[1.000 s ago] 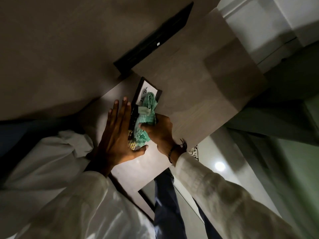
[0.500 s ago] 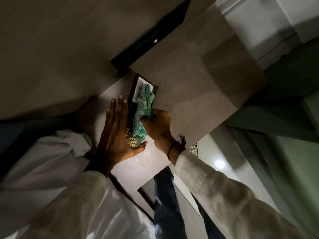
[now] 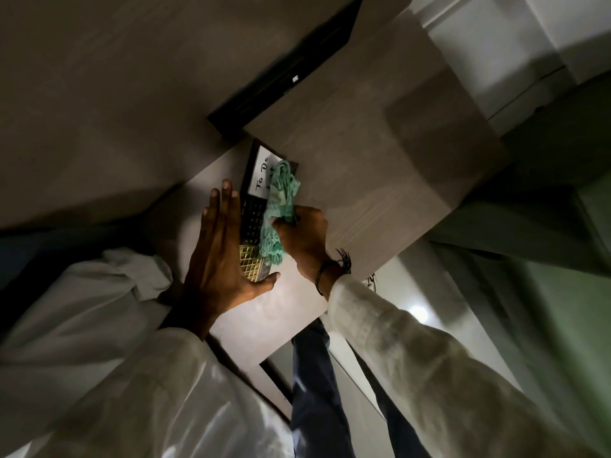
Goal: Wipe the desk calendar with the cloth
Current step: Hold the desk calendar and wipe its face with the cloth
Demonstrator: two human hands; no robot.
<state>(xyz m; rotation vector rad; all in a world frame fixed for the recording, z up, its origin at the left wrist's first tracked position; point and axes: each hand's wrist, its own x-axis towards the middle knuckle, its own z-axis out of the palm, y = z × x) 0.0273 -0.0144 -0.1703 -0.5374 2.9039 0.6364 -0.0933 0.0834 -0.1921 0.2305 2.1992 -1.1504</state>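
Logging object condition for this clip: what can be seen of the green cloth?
The cloth is mint green, loosely woven and bunched into a long crumpled wad with stringy edges. It lies along the right side of the dark desk calendar, partly covering its white panel. The right hand grips it mid-length; the left hand does not touch it.

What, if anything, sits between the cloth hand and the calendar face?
Nothing visible. The right hand presses the green cloth directly onto the desk calendar. The left hand lies flat along its left edge, off the wiped face. The white card is partly uncovered.
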